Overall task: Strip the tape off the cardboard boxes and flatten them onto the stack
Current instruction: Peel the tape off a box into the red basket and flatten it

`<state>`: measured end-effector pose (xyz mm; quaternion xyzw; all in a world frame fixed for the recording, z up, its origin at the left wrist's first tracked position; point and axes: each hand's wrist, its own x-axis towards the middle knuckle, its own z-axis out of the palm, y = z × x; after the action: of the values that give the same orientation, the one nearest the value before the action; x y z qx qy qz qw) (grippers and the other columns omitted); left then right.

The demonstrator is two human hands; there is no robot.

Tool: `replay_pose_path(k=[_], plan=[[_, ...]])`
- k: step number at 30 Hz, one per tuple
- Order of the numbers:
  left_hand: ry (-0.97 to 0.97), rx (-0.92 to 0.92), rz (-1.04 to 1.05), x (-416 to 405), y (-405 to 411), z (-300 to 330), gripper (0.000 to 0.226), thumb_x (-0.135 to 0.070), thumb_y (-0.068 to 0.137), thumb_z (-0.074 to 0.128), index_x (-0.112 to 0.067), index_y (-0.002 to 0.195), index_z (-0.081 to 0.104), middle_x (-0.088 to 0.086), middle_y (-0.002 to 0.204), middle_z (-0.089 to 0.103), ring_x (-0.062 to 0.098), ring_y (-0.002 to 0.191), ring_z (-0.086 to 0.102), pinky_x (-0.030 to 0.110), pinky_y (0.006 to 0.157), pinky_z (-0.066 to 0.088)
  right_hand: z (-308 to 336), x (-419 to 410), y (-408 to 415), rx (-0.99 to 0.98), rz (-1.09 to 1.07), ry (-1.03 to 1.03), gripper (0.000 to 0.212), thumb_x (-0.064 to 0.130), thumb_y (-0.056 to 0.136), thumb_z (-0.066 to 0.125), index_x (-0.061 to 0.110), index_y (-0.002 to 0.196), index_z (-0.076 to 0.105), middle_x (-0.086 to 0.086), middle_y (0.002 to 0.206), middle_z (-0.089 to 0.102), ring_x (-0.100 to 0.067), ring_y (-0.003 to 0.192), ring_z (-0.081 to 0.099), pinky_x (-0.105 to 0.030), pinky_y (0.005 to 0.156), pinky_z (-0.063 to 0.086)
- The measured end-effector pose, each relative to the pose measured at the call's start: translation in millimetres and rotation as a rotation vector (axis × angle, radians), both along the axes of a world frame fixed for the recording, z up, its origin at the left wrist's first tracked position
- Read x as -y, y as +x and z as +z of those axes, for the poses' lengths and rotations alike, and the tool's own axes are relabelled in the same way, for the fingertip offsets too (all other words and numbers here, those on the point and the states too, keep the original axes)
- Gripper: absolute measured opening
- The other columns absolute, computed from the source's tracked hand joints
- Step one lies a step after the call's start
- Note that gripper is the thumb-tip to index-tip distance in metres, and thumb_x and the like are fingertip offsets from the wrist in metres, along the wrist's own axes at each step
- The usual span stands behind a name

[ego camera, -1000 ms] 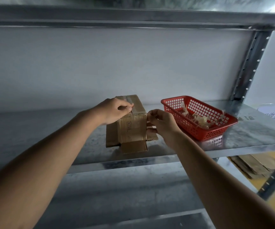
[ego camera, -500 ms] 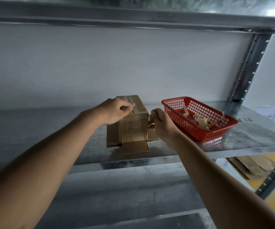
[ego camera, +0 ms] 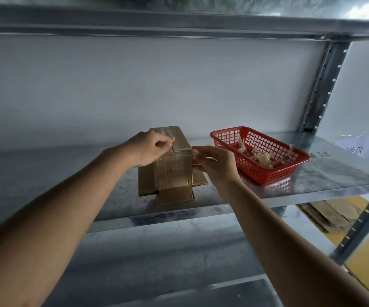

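Both forearms reach up to the metal shelf (ego camera: 312, 173). The left hand (ego camera: 150, 147) pinches tape (ego camera: 174, 142) atop the cardboard box (ego camera: 174, 167); the right hand (ego camera: 216, 165), at 3 o'clock of it, grips its side edge with curled fingers.

One cardboard box (ego camera: 174, 160) stands on the shelf (ego camera: 334, 171), with one red basket (ego camera: 260, 154) near the shelf's right edge. The basket holds several crumpled tape scraps (ego camera: 262, 156); the exact count is unclear. One stack of flattened cardboard (ego camera: 332, 213) lies below. Two hands show: left hand (ego camera: 150, 145), right hand (ego camera: 216, 162).
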<state>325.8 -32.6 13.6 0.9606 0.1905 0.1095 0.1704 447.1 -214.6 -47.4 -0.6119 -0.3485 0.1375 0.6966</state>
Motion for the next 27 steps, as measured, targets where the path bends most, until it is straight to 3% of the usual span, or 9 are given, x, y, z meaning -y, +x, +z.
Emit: replay_pose_path(k=[3,7,10,13,17,21,23,27], plan=[[-0.007,-0.002,-0.002,-3.1,0.5,-1.8,0.043,-0.046,0.109,0.043,-0.032,0.146,0.057,-0.01,0.163,0.037,0.015,0.148,0.041,0.032,0.117,0.031,-0.7,-2.2,-1.4,0.042,-0.136,0.01,0.009,0.008,0.093,0.075,0.014,0.097,0.08,-0.001,0.09,0.079,-0.017,0.082,0.078,-0.032,0.074,0.065],[0.008,-0.006,0.013,-5.1,1.7,-2.1,0.045,-0.051,0.107,0.041,-0.036,0.147,0.056,-0.006,0.162,0.041,0.019,0.119,0.062,0.038,0.112,0.04,1.3,-9.6,-0.3,0.272,-0.284,-0.114,0.014,0.013,0.096,0.07,0.021,0.088,0.078,0.007,0.083,0.077,-0.014,0.078,0.076,-0.04,0.076,0.065],[0.004,-0.004,0.031,-8.0,3.0,-4.4,0.045,-0.054,0.106,0.04,-0.041,0.146,0.055,0.005,0.149,0.058,0.013,0.103,0.053,0.041,0.109,0.044,1.5,-9.6,-6.6,0.322,-0.253,-0.097,0.02,0.008,0.097,0.064,0.02,0.087,0.075,0.008,0.082,0.074,-0.009,0.077,0.071,-0.036,0.076,0.062],[-0.001,0.001,0.029,-6.2,2.0,-3.7,0.044,-0.054,0.106,0.04,-0.041,0.146,0.054,0.003,0.151,0.055,0.013,0.101,0.049,0.04,0.108,0.043,-2.6,-6.2,-10.7,0.283,-0.189,-0.042,0.02,0.004,0.098,0.063,0.017,0.088,0.072,0.005,0.08,0.073,-0.011,0.075,0.07,-0.033,0.073,0.06],[0.004,0.001,0.017,0.1,-0.7,-0.7,0.043,-0.044,0.109,0.041,-0.034,0.149,0.053,-0.008,0.162,0.039,0.015,0.123,0.057,0.029,0.106,0.036,-8.8,-1.3,-12.5,0.206,-0.134,0.041,0.014,0.004,0.099,0.064,0.011,0.09,0.071,-0.004,0.084,0.075,-0.026,0.079,0.074,-0.048,0.078,0.063],[0.0,0.002,0.024,-0.2,-1.7,-3.2,0.044,-0.047,0.11,0.039,-0.036,0.151,0.052,-0.004,0.167,0.031,0.016,0.147,0.041,0.025,0.106,0.029,-10.1,2.7,-10.9,0.208,-0.119,0.071,0.004,0.013,0.096,0.072,0.013,0.1,0.071,-0.003,0.091,0.075,-0.025,0.079,0.075,-0.052,0.075,0.063],[-0.013,-0.012,0.026,0.1,-0.7,-2.2,0.045,-0.048,0.11,0.038,-0.037,0.152,0.049,-0.004,0.168,0.028,0.018,0.153,0.032,0.026,0.109,0.025,-8.0,2.9,-12.0,0.233,-0.125,0.042,0.021,0.022,0.089,0.082,0.017,0.105,0.071,0.002,0.089,0.074,-0.019,0.079,0.075,-0.045,0.072,0.065],[-0.082,-0.038,0.032,0.8,-3.0,1.2,0.049,-0.055,0.108,0.037,-0.04,0.154,0.045,-0.008,0.17,0.022,0.016,0.157,0.019,0.034,0.121,0.016,-2.7,-1.0,-15.5,0.393,-0.215,-0.068,0.046,0.026,0.083,0.087,0.025,0.124,0.068,0.007,0.074,0.071,-0.006,0.068,0.069,-0.016,0.064,0.054]])
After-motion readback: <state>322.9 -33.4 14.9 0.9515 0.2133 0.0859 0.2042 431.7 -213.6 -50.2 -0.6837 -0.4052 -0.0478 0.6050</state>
